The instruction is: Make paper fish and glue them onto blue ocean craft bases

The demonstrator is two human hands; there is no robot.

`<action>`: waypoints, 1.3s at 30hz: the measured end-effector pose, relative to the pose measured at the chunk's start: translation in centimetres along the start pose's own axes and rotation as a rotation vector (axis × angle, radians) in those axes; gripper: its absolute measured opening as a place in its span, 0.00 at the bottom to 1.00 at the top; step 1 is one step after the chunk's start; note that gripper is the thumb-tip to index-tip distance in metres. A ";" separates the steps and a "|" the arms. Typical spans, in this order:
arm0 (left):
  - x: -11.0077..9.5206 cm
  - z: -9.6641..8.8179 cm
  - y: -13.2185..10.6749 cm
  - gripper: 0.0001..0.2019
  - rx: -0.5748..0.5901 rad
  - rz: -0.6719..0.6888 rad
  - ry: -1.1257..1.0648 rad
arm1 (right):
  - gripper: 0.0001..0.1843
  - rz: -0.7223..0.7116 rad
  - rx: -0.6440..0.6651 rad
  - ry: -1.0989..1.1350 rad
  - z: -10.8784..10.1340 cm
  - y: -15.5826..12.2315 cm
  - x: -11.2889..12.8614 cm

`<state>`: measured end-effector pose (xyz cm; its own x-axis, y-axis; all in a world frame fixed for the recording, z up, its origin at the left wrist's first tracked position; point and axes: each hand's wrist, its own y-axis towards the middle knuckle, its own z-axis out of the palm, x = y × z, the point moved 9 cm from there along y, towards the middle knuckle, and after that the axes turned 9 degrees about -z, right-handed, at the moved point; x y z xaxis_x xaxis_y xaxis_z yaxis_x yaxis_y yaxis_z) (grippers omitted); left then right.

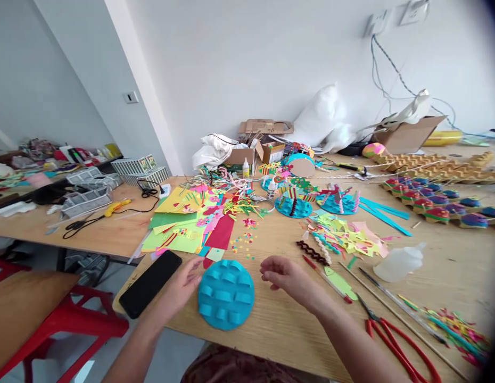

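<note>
A round blue paper disc (226,294) covered with raised blue paper loops lies on the wooden table (279,319) right in front of me. My left hand (182,282) rests at its left edge, fingers stretched toward it, holding nothing. My right hand (282,274) hovers just right of the disc with fingers loosely curled; I cannot make out anything in them. A black phone (150,290) lies left of my left hand.
Coloured paper sheets and scraps (191,226) spread across the middle of the table, with more blue decorated discs (293,206) behind. Red-handled scissors (395,343), thin sticks and a glue bottle (399,263) lie at right. Painted egg trays (439,202) and boxes stand at the back. A red stool (67,319) stands at left.
</note>
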<state>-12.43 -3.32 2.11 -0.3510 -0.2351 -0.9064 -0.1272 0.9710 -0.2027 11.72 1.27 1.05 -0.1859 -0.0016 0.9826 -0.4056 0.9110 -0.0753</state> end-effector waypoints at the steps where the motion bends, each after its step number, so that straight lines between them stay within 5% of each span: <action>1: 1.4 0.2 -0.1 0.21 -0.010 -0.025 -0.085 | 0.10 0.024 0.005 -0.007 0.8 0.0 -0.7; 4: 4.0 1.0 -0.4 0.24 0.004 -0.107 -0.295 | 0.13 0.056 0.005 -0.025 2.3 0.0 -2.1; 9: 4.8 1.4 -1.5 0.24 -0.044 -0.188 -0.519 | 0.12 0.018 -0.020 -0.012 3.2 -0.3 -3.0; 15: 5.1 1.8 -2.5 0.26 -0.121 -0.302 -0.840 | 0.14 -0.007 -0.147 0.386 2.5 -1.3 -3.2; 22: -0.1 4.8 -1.1 0.23 0.009 -0.218 -0.856 | 0.16 -0.020 -0.437 0.533 -1.9 -2.2 -3.9; 31: -7.2 9.2 4.1 0.20 0.193 -0.030 -0.755 | 0.20 0.073 -0.414 0.553 -6.8 -2.4 -4.3; 34: -8.1 10.1 5.7 0.22 0.191 -0.007 -0.766 | 0.25 0.031 -0.521 0.528 -9.3 -2.4 -4.0; 39: -6.4 12.8 6.9 0.28 0.252 -0.124 -0.841 | 0.28 -0.045 -0.676 0.546 -11.4 -1.7 -3.5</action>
<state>0.83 5.41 1.78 0.4628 -0.3256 -0.8245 0.1240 0.9447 -0.3035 23.30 4.41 -0.32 0.3430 -0.0035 0.9393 0.2480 0.9648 -0.0870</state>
